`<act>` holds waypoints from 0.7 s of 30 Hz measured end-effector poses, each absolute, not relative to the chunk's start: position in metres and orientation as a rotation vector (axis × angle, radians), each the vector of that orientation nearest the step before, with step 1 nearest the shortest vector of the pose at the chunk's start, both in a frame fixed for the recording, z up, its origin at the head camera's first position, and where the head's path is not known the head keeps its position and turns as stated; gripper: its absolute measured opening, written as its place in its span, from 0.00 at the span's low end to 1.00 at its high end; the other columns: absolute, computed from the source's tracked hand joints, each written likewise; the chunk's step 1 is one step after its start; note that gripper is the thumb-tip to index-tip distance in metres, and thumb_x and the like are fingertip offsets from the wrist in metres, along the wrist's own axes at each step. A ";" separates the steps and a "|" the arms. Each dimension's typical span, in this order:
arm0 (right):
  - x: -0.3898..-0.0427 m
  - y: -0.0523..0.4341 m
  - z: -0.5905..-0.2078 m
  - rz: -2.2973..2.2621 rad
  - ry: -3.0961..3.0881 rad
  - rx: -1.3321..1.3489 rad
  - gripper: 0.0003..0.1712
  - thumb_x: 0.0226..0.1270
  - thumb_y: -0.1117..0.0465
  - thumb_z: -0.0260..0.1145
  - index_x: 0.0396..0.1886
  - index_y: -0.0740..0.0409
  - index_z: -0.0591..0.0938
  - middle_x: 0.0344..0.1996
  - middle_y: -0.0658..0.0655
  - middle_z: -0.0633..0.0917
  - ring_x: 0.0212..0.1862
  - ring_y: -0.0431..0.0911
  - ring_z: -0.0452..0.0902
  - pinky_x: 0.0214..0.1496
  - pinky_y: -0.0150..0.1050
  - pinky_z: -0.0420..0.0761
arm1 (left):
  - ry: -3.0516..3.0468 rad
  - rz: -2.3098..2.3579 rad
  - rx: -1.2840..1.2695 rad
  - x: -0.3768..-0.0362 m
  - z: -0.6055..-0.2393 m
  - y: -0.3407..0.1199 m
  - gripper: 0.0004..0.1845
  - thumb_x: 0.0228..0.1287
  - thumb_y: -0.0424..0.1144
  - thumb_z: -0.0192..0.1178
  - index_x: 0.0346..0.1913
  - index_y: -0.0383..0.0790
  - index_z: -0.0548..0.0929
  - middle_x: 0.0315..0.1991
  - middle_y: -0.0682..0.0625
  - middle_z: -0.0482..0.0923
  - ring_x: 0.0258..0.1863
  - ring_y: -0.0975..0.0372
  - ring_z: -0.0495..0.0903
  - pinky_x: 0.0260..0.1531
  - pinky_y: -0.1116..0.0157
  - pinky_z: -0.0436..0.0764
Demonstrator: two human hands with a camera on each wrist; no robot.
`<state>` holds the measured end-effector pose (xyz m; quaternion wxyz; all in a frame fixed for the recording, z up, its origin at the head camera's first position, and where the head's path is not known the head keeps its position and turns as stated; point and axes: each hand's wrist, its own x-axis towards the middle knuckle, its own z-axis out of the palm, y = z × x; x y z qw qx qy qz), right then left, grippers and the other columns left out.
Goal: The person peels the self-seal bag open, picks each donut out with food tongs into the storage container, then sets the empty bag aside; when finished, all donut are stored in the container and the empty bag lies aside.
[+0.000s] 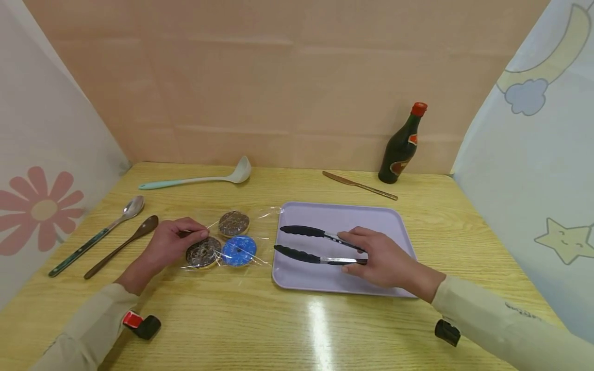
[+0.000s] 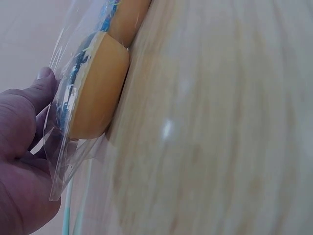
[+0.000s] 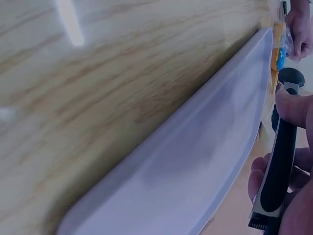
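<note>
A clear plastic bag (image 1: 260,237) lies on the wooden table with three doughnuts in it: two chocolate ones (image 1: 233,223) (image 1: 203,252) and a blue one (image 1: 238,250). My left hand (image 1: 174,243) pinches the bag's left end beside the near chocolate doughnut; in the left wrist view the thumb (image 2: 36,93) presses the bag (image 2: 68,147) against a doughnut (image 2: 95,93). My right hand (image 1: 378,257) grips black-tipped metal tongs (image 1: 311,245) over the lilac tray (image 1: 371,216), their arms apart and pointing left. The right wrist view shows the tongs' handle (image 3: 279,166) and the tray rim (image 3: 195,147).
On the left lie a steel spoon (image 1: 97,234) and a brown wooden spoon (image 1: 121,246). A pale ladle (image 1: 199,179) lies at the back, a knife (image 1: 359,185) and a dark bottle with a red cap (image 1: 402,145) at the back right. Panels wall in the table.
</note>
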<state>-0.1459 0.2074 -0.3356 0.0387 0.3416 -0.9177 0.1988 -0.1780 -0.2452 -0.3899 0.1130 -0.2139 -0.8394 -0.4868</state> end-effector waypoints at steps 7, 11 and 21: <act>-0.152 0.187 -0.330 0.449 -2.854 1.104 0.36 0.53 0.51 0.74 0.62 0.58 0.75 0.51 0.52 0.77 0.51 0.46 0.74 0.50 0.45 0.74 | -2.451 -1.438 -0.631 -0.177 -0.388 -0.244 0.04 0.61 0.27 0.63 0.37 0.30 0.87 0.33 0.44 0.82 0.33 0.66 0.79 0.31 0.73 0.77; -0.156 0.178 -0.328 0.388 -2.848 1.150 0.36 0.52 0.52 0.74 0.62 0.57 0.75 0.50 0.52 0.77 0.50 0.46 0.73 0.49 0.45 0.75 | -2.430 -1.416 -0.640 -0.177 -0.389 -0.243 0.04 0.59 0.25 0.63 0.36 0.29 0.86 0.32 0.43 0.82 0.32 0.67 0.79 0.30 0.74 0.77; -0.162 0.164 -0.325 0.328 -2.906 1.220 0.37 0.54 0.51 0.72 0.63 0.58 0.74 0.52 0.53 0.76 0.53 0.47 0.72 0.48 0.45 0.75 | -2.384 -1.408 -0.634 -0.176 -0.391 -0.239 0.04 0.57 0.21 0.63 0.34 0.29 0.86 0.31 0.43 0.82 0.31 0.68 0.79 0.28 0.74 0.75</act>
